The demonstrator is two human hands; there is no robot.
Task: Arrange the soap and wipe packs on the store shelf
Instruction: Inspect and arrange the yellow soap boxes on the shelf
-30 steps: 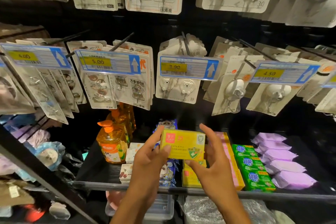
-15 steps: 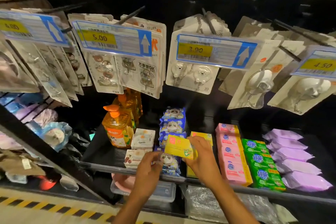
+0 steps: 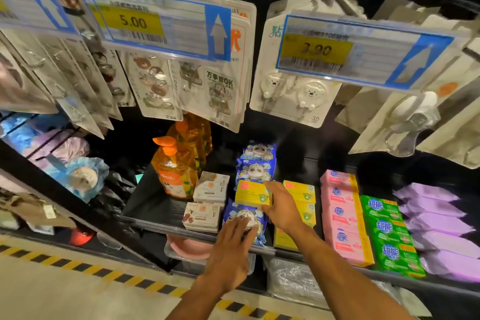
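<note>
Over shelf (image 3: 155,206): right hand (image 3: 281,209) grips yellow soap box (image 3: 250,192); left hand (image 3: 231,249) open, flat on blue wipe pack (image 3: 232,212)

The left hand (image 3: 231,249) let go of the yellow soap box (image 3: 250,192) and dropped onto the front blue wipe pack (image 3: 240,216). The right hand (image 3: 281,205) alone carried the box down toward the shelf.

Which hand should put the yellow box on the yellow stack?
Right. The right hand grips the yellow box just beside the yellow stack; the left hand rests on a blue wipe pack.
</note>
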